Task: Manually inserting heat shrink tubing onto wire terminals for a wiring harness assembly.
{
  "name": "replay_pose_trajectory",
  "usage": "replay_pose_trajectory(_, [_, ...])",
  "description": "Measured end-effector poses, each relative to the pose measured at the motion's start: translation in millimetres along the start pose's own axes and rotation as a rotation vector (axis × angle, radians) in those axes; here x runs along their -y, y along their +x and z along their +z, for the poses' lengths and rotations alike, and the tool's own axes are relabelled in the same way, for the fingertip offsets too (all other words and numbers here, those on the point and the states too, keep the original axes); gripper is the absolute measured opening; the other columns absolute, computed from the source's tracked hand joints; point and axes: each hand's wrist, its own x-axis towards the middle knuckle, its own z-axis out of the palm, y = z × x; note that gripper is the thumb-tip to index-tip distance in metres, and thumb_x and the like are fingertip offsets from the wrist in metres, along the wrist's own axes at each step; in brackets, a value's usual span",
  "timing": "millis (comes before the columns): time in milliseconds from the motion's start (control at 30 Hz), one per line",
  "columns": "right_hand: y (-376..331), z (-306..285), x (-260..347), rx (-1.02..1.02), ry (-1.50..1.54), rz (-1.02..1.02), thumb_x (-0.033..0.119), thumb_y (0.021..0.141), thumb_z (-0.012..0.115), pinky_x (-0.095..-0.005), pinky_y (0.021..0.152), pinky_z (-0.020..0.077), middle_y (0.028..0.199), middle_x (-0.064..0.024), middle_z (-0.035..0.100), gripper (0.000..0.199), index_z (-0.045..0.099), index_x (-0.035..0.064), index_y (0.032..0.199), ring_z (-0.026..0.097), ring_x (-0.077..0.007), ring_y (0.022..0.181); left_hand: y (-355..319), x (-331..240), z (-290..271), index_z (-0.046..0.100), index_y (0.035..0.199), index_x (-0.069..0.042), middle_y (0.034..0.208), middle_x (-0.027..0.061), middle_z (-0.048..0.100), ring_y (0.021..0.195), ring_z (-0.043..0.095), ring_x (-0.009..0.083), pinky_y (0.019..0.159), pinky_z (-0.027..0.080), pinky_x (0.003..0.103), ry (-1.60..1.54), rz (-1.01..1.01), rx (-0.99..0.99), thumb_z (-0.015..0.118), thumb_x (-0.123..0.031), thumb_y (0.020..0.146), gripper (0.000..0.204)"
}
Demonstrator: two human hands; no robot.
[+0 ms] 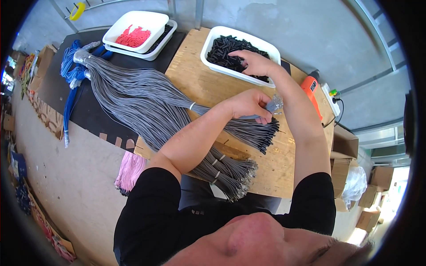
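The left hand (248, 104) is clenched around a small bunch of grey wires (271, 106), pinching them just behind their bare metal tips so the ends stand clear beyond the fingers, probably to keep them steady and reachable. The right hand (255, 63) reaches forward of the left into a white tray of short black sleeves (230, 48); its fingers curl down among the pieces, but whether they have closed on one I cannot tell, since the fingertips are sunk in the pile.

Below the left hand, a bundle of grey wires already tipped in black (259, 133) lies on the wooden table (199, 80), its ends fanned toward the person's right. Nearer the body, under the left forearm, more banded grey bundles with bare tips (230, 173) rest at the table edge, partly covered by the arm. The long grey wire harness (133, 88) sweeps away to the left of the hands, its far ends gathered beside a blue cable bundle (71, 80).

Beyond that, well apart from both hands, stacked white trays hold red sleeves (133, 36); the lower tray's contents are mostly hidden. An orange tool (310, 86) lies right of the right forearm, cut off by it. A pink bundle (131, 170) hangs below the table edge, only partly seen.
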Motion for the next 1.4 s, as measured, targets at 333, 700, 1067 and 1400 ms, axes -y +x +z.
replay_pose_trajectory(333, [21.2, 23.9, -9.1, -0.096, -0.031, -0.26, -0.01, 0.072, 0.064, -0.0364, 0.108, 0.0427, 0.121, -0.0142, 0.063, 0.051, 0.057, 0.0033, 0.121, 0.058, -0.0263, 0.121, -0.1, 1.4, 2.2, 0.07, 0.097, 0.003, 0.082, 0.0109, 0.073, 0.071, 0.07, 0.0164, 0.062, 0.056, 0.029, 0.028, 0.098, -0.013, 0.072, 0.002, 0.085, 0.012])
replay_pose_trajectory(700, [-8.7, 7.7, -12.1, -0.341, 1.214, 0.164, 0.011, 0.092, 0.065, -0.0211, 0.058, 0.0377, 0.087, 0.0032, 0.054, 0.016, 0.062, 0.0096, 0.108, 0.05, -0.008, 0.072, -0.7, 3.3, 3.7, 0.071, 0.094, 0.004, 0.08, 0.0135, 0.073, 0.069, 0.072, 0.0196, 0.061, 0.06, 0.03, 0.048, 0.096, -0.166, 0.073, 0.005, 0.082, 0.012])
replay_pose_trajectory(1067, [-7.2, -5.0, -44.7, -0.476, 1.267, 0.242, 0.018, 0.099, 0.062, -0.0186, 0.047, 0.0323, 0.089, 0.0025, 0.059, 0.016, 0.064, 0.0072, 0.112, 0.051, -0.0064, 0.066, 1.4, 2.5, 5.9, 0.07, 0.094, 0.002, 0.082, 0.0105, 0.073, 0.069, 0.071, 0.0162, 0.061, 0.059, 0.028, 0.063, 0.087, -0.196, 0.072, 0.003, 0.085, 0.01])
replay_pose_trajectory(1400, [-1.8, -8.2, -34.6, -0.535, 1.467, 0.122, 0.017, 0.098, 0.065, -0.0186, 0.058, 0.0401, 0.097, -0.0053, 0.067, 0.024, 0.062, 0.0029, 0.117, 0.06, -0.0115, 0.082, -2.4, 1.8, 3.6, 0.07, 0.094, 0.001, 0.081, 0.0103, 0.073, 0.067, 0.071, 0.0154, 0.06, 0.058, 0.027, 0.047, 0.066, -0.231, 0.072, 0.004, 0.084, 0.01])
